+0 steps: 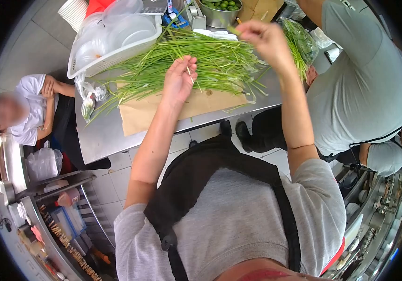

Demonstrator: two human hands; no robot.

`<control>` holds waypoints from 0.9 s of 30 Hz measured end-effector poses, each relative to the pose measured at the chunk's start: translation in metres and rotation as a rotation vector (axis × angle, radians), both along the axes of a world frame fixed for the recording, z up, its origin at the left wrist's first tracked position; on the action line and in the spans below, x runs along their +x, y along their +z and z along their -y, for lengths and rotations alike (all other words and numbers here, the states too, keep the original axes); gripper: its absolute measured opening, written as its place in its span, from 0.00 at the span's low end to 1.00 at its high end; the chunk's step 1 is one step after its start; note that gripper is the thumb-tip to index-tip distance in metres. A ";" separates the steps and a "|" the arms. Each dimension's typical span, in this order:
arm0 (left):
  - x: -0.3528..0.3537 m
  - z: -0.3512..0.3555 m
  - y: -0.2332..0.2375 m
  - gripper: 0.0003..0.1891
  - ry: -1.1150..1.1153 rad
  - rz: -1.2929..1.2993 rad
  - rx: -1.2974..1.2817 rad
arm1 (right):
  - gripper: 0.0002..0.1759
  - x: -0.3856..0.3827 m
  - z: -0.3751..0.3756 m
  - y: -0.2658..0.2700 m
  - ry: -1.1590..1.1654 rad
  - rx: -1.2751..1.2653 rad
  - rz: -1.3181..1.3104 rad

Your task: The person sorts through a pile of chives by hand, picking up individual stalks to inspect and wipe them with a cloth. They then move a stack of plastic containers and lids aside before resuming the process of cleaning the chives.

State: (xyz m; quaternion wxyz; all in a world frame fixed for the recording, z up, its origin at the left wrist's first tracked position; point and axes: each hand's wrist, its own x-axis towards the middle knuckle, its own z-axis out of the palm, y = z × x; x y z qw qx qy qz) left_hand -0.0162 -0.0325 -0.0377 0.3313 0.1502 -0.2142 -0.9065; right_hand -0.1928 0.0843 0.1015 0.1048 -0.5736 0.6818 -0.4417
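Observation:
A broad heap of long, thin green chives [205, 61] lies on brown paper [140, 112] over a metal table, with pale ends mostly toward the right. My left hand [180, 77] is closed in a pinch on a chive stalk at the near side of the heap; the stalk's pale end pokes out below the fingers. Raised above the heap's right end, my right hand [266, 41] has its fingertips pinched together. A small, blurred yellow-green piece shows at those fingertips, seemingly a bit of chive.
A white basket [114, 63] of plastic containers stands back left, a metal pot [222, 14] of green limes at the back. More bagged greens [299, 42] lie right. One person [32, 107] sits left; another person [365, 84] stands close on my right. The metal table [102, 140] has its edge before me.

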 end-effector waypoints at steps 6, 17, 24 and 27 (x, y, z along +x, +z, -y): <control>-0.009 -0.019 0.033 0.07 -0.074 -0.168 -0.020 | 0.04 0.025 0.009 -0.050 0.028 0.067 0.247; -0.013 -0.024 0.035 0.03 0.062 0.084 -0.268 | 0.05 0.039 0.017 -0.070 0.089 0.118 0.379; -0.014 -0.028 0.036 0.02 0.101 0.032 -0.242 | 0.01 0.047 0.016 -0.065 0.075 0.040 0.659; -0.009 -0.023 0.035 0.04 0.170 -0.020 -0.115 | 0.02 0.037 0.015 -0.065 0.020 -0.026 0.671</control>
